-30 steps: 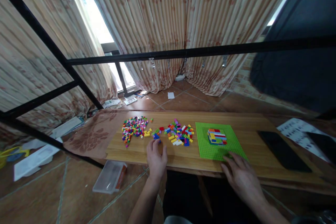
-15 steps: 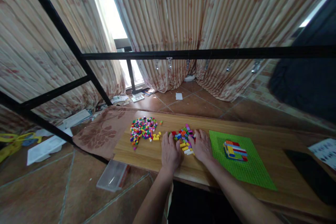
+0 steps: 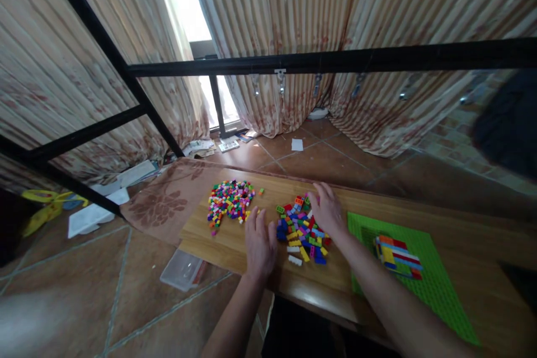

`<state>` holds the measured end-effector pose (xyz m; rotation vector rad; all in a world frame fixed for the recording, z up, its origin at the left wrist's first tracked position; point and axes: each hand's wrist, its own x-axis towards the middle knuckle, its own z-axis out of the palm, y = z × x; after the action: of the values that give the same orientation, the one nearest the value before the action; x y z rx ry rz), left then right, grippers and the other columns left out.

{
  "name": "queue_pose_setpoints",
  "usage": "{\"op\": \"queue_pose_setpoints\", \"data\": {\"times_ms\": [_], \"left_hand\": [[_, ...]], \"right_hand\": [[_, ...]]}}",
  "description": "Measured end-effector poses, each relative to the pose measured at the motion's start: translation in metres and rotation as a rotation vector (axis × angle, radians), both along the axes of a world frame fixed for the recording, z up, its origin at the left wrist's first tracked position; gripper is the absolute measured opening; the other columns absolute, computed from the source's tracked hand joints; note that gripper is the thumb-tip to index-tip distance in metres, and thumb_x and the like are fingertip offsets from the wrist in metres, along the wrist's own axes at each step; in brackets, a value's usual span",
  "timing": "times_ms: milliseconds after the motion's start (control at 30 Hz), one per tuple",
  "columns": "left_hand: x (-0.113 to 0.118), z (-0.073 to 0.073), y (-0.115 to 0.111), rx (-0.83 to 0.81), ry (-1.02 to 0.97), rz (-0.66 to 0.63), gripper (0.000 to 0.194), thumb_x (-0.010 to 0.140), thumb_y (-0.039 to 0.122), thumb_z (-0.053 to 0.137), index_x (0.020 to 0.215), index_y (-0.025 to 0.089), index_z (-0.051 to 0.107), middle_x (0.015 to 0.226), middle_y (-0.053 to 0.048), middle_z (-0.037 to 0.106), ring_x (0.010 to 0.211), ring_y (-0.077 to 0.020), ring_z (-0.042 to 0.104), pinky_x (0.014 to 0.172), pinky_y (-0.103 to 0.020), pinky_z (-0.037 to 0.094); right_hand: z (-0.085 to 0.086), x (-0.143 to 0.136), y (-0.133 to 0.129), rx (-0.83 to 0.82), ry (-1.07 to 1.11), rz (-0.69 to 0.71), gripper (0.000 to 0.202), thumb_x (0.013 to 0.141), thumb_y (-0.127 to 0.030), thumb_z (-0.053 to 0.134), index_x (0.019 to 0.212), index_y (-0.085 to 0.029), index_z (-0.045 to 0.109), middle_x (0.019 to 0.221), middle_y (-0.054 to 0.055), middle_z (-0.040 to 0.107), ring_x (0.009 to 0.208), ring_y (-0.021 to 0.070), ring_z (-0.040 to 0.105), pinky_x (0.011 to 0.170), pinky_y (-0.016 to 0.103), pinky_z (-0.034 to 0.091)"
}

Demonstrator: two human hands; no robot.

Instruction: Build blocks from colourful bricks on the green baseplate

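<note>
A loose pile of larger toy bricks point(image 3: 300, 229) in many colours lies on the wooden table point(image 3: 335, 285) between my two hands. At the pile's left side is my left hand point(image 3: 260, 240), fingers apart and holding nothing I can see. My right hand point(image 3: 328, 210) hovers at the far right edge of the pile with its fingers spread, and it covers some bricks there. Left of my left hand spreads a second heap of smaller bricks point(image 3: 230, 199). On the right, a green baseplate point(image 3: 444, 296) carries a block built of striped coloured bricks point(image 3: 397, 257).
A clear plastic box point(image 3: 181, 271) sits on the tiled floor left of the table. A black metal bar point(image 3: 293, 64) crosses above the far side, before striped curtains point(image 3: 293, 5). A dark flat object point(image 3: 520, 285) lies at the table's right end.
My hands have drawn apart from the large-brick pile, the left one to the left and the right one away and outward. More of the pile shows. The view has turned slightly.
</note>
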<state>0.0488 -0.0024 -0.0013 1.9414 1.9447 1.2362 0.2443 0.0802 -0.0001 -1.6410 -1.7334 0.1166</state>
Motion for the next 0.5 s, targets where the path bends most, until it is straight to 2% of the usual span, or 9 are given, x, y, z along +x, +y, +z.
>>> {"op": "queue_pose_setpoints", "data": {"times_ms": [100, 167, 333, 433, 500], "left_hand": [[-0.009, -0.001, 0.003, -0.055, 0.023, 0.041, 0.037, 0.09, 0.031, 0.043, 0.123, 0.015, 0.05, 0.133, -0.016, 0.046, 0.128, -0.0278, 0.041, 0.105, -0.048, 0.037], [-0.008, -0.004, 0.003, -0.078, 0.027, 0.023, 0.038, 0.09, 0.033, 0.044, 0.124, 0.016, 0.049, 0.134, -0.016, 0.046, 0.128, -0.0277, 0.041, 0.105, -0.048, 0.038], [0.01, -0.005, 0.0, -0.098, 0.021, -0.079, 0.042, 0.091, 0.036, 0.042, 0.128, 0.016, 0.045, 0.138, -0.015, 0.043, 0.131, -0.0262, 0.037, 0.107, -0.048, 0.036], [0.021, -0.001, 0.01, -0.102, 0.03, -0.102, 0.045, 0.09, 0.038, 0.043, 0.129, 0.015, 0.045, 0.138, -0.017, 0.042, 0.131, -0.0273, 0.038, 0.106, -0.049, 0.036], [0.026, 0.001, 0.021, -0.113, 0.045, -0.118, 0.047, 0.09, 0.04, 0.043, 0.129, 0.013, 0.045, 0.138, -0.019, 0.042, 0.131, -0.0286, 0.038, 0.106, -0.049, 0.036]], "right_hand": [[-0.003, 0.008, 0.026, -0.081, 0.012, 0.092, 0.046, 0.094, -0.041, 0.034, 0.119, -0.011, 0.058, 0.128, 0.017, 0.054, 0.123, 0.0275, 0.046, 0.103, 0.046, 0.034], [-0.006, 0.008, 0.032, -0.113, 0.021, 0.191, 0.045, 0.095, -0.04, 0.031, 0.114, -0.012, 0.061, 0.121, 0.016, 0.06, 0.118, 0.0252, 0.05, 0.102, 0.043, 0.036], [-0.004, 0.0, 0.013, -0.136, 0.028, 0.345, 0.045, 0.096, -0.041, 0.028, 0.107, -0.018, 0.065, 0.114, 0.008, 0.065, 0.109, 0.0188, 0.057, 0.098, 0.034, 0.04], [0.003, 0.001, -0.004, -0.188, 0.083, 0.4, 0.044, 0.096, -0.042, 0.027, 0.102, -0.022, 0.067, 0.107, 0.006, 0.068, 0.103, 0.0191, 0.06, 0.094, 0.034, 0.042], [0.008, 0.006, -0.009, -0.256, 0.135, 0.382, 0.045, 0.096, -0.043, 0.027, 0.1, -0.023, 0.067, 0.102, 0.006, 0.07, 0.098, 0.0199, 0.062, 0.089, 0.033, 0.045]]}}
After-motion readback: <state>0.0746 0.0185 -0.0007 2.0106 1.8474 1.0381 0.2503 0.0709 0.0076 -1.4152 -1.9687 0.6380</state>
